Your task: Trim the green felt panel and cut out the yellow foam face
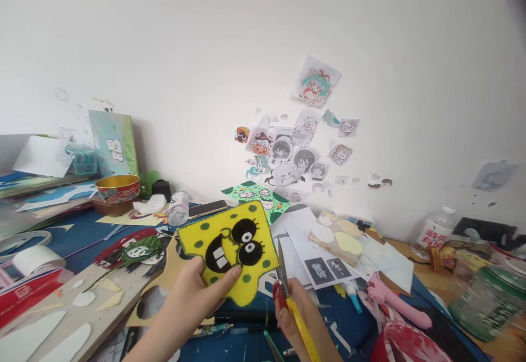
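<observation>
My left hand (201,288) grips a yellow cartoon-face cutout (257,222), its thumb across the front and the other fingers mostly hidden behind. Green spots, two black-and-white eyes and a wide mouth with white teeth cover the cutout, which is held tilted above the desk. In my right hand (293,296) are scissors (303,329) with red and yellow handles. Their blades point upward along the cutout's right edge; whether they touch it I cannot tell. Beneath my left wrist lies a tan sheet (158,291) with cut-out holes.
Several drawings (304,159) are stuck to the wall. A phone (208,208), plastic bottle (178,208) and gold-lined bowl (118,187) stand at the back. On the right are papers (324,271), a pink glue gun (398,302), a red tub (411,343) and a green-lidded jar (489,302).
</observation>
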Motion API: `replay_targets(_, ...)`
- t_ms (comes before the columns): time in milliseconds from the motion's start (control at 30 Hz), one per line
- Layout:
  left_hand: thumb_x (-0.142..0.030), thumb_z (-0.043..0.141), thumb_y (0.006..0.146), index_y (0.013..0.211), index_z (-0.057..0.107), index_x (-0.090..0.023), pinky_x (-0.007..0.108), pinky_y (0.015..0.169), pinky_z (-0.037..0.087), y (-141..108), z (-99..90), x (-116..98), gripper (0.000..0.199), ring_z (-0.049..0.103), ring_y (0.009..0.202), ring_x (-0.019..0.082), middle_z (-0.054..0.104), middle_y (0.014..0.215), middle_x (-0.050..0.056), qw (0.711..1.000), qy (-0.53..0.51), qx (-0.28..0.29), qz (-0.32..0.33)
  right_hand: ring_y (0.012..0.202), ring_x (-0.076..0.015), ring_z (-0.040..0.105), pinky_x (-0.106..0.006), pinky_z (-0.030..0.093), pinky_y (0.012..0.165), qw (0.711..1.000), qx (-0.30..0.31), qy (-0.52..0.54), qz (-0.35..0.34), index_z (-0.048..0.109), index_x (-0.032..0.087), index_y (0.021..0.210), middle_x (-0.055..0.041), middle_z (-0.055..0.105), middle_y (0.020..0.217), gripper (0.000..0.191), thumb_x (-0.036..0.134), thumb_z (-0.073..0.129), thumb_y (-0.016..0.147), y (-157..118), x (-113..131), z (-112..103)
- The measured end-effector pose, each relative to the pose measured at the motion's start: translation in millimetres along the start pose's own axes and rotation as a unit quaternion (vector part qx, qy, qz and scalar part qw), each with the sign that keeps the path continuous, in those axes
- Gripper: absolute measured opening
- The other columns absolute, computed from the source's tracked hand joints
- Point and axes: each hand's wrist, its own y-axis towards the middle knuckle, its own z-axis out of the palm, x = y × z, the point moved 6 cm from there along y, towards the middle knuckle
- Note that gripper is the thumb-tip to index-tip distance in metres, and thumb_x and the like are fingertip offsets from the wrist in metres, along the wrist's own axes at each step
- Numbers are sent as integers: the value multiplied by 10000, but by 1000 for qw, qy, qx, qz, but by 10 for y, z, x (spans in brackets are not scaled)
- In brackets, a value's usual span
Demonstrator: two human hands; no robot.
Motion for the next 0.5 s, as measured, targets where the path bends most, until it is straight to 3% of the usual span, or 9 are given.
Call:
replay_targets(133, -526, 688, 536, 538, 276, -263, 241, 344, 281, -5, 24, 18, 489, 382, 307, 124, 268, 323, -120, 1000, 5, 4, 11, 625, -161, 479, -285, 391, 543, 1000, 18, 13, 2, 492, 176, 887, -33, 518, 724, 717, 825, 335, 627, 11, 31, 17)
replay_targets(267, -559, 670, 540, 537, 282, -263, 251, 337, 304, -1, 51, 49, 488, 412, 309, 134, 351, 332, -96, 1000, -12, 18, 2, 597, -140, 466, -254, 387, 522, 999, 19, 38, 0, 479, 198, 870, 0, 488, 704, 662, 807, 386, 627, 14, -25, 8)
replay_targets(500, -546, 663, 558, 546, 291, -258, 248, 353, 299, -14, 39, 21, 470, 408, 303, 124, 363, 346, -100, 999, -20, 23, -8, 505, -98, 406, -208, 308, 438, 1000, -5, -17, -12, 442, 198, 770, 42, 442, 615, 521, 710, 482, 679, -3, -41, -44)
